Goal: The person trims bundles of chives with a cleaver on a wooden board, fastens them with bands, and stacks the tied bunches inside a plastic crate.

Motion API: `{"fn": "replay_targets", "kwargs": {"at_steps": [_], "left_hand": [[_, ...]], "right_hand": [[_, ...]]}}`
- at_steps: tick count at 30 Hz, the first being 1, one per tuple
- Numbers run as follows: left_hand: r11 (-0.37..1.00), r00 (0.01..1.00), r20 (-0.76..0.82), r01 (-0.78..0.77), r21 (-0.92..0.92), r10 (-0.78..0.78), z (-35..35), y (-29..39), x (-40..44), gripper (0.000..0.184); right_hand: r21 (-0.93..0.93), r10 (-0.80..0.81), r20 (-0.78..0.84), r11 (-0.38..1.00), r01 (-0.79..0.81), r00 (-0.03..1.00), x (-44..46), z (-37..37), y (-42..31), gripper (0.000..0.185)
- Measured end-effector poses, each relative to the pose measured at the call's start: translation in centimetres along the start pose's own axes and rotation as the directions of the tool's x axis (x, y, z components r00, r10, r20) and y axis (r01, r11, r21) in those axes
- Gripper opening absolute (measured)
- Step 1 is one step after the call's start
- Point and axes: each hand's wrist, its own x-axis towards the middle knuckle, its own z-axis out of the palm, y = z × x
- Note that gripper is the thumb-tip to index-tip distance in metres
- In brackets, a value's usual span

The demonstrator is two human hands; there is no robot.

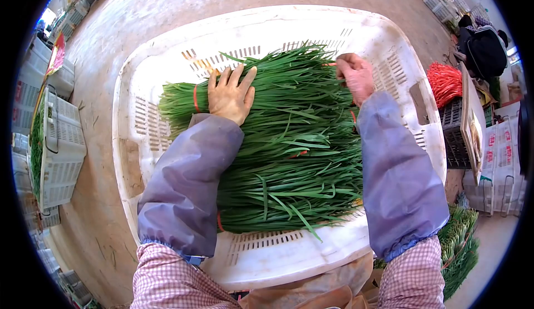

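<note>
Bundles of long green leafy stalks [283,136] lie side by side in a large white slotted basket [267,19]. Red bands show around some of them, one of them just left of my left hand [230,94]. That hand, in a pale glove, rests flat on the top bundle with its fingers spread. At the bundle's right end, my right hand [356,76] is bare, its fingers pinched together beside the leaf tips. A bit of red shows at its fingertips, too small to make out. Purple sleeve covers reach over both forearms.
White crates [65,147] with greens stand on the left. To the right are red strands [444,83] on a dark crate [456,136], a board, a black bag [485,52] and white crates [498,167]. More green bundles [459,248] lie at the lower right.
</note>
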Motion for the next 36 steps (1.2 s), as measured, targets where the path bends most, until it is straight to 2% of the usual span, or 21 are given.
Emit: {"fn": "replay_targets", "kwargs": {"at_steps": [3, 4, 7, 8, 11, 12, 14, 15, 18, 21, 23, 25, 29, 31, 33, 34, 36], "left_hand": [[1.000, 1.000, -0.002, -0.001, -0.011, 0.001, -0.1, 0.0, 0.0, 0.047], [1.000, 1.000, -0.004, 0.001, -0.013, -0.001, -0.1, 0.1, 0.0, 0.047], [1.000, 1.000, 0.001, 0.007, -0.006, -0.007, -0.1, 0.1, 0.1, 0.046], [1.000, 1.000, 0.003, 0.008, -0.007, -0.008, -0.2, 0.1, 0.1, 0.046], [1.000, 1.000, 0.009, 0.007, -0.012, -0.007, -0.2, 0.2, 0.1, 0.045], [1.000, 1.000, 0.010, 0.005, -0.013, -0.005, -0.1, 0.1, 0.0, 0.045], [1.000, 1.000, 0.003, 0.004, -0.008, -0.004, 0.1, -0.1, 0.0, 0.044], [1.000, 1.000, -0.004, 0.003, -0.005, -0.003, 0.3, -0.2, 0.0, 0.043], [1.000, 1.000, -0.013, 0.008, 0.010, -0.008, 0.6, -0.2, 0.0, 0.042], [1.000, 1.000, 0.000, 0.009, 0.022, -0.009, 0.6, -0.2, -0.1, 0.042], [1.000, 1.000, 0.006, 0.013, 0.017, -0.014, 0.5, -0.2, -0.1, 0.043], [1.000, 1.000, 0.012, 0.014, 0.002, -0.014, 0.2, -0.1, 0.0, 0.045], [1.000, 0.999, 0.029, 0.025, 0.003, -0.025, 0.0, 0.1, -0.1, 0.044], [1.000, 1.000, 0.018, 0.021, 0.014, -0.021, 0.0, 0.1, 0.0, 0.043], [1.000, 1.000, 0.008, 0.014, 0.007, -0.014, 0.0, 0.1, 0.1, 0.043], [1.000, 1.000, 0.003, 0.013, 0.004, -0.013, 0.0, 0.1, 0.1, 0.043], [1.000, 1.000, 0.002, 0.008, -0.005, -0.008, 0.1, 0.0, 0.1, 0.043]], "right_hand": [[-0.291, -0.007, 0.144, 0.955, 0.049, 0.990, 0.2, 1.6, 0.1, 0.018], [-0.307, 0.032, 0.166, 0.952, 0.021, 0.986, 0.6, 1.9, 1.0, 0.019], [-0.481, -0.107, 0.164, 0.859, 0.174, 0.981, 1.4, 2.6, 3.8, 0.018], [-0.429, -0.154, 0.145, 0.881, 0.203, 0.977, 1.5, 2.9, 4.8, 0.014], [-0.443, -0.245, 0.066, 0.862, 0.248, 0.967, 2.0, 3.6, 5.9, 0.012], [-0.517, -0.379, -0.090, 0.808, 0.282, 0.921, 1.4, 4.2, 5.6, 0.014], [-0.297, -0.131, -0.323, 0.954, 0.031, 0.937, 2.7, 1.7, 6.2, 0.015], [-0.164, 0.013, -0.410, 0.983, -0.088, 0.912, 3.2, 0.9, 6.5, 0.016], [0.247, 0.067, -0.154, 0.969, -0.028, 0.986, 0.5, 0.6, 2.8, 0.014], [0.271, 0.013, 0.251, 0.959, -0.084, 0.968, -0.8, 2.0, -1.6, 0.007], [-0.118, 0.226, 0.414, 0.974, -0.194, 0.882, -1.2, 3.0, -2.2, 0.010], [-0.221, 0.330, 0.385, 0.940, -0.261, 0.862, -1.7, 4.1, -1.2, 0.015], [-0.411, 0.362, 0.300, 0.884, -0.223, 0.883, -2.9, 6.3, -2.9, 0.026], [-0.397, 0.051, 0.405, 0.909, 0.126, 0.913, -2.2, 7.4, 0.3, 0.028], [-0.241, 0.032, 0.397, 0.968, 0.070, 0.917, -1.7, 8.0, 2.1, 0.030], [-0.168, 0.095, 0.285, 0.985, -0.048, 0.954, -2.0, 7.9, 2.0, 0.025], [0.016, 0.250, 0.073, 0.968, -0.252, 0.965, -2.8, 7.8, 1.5, 0.020]]}}
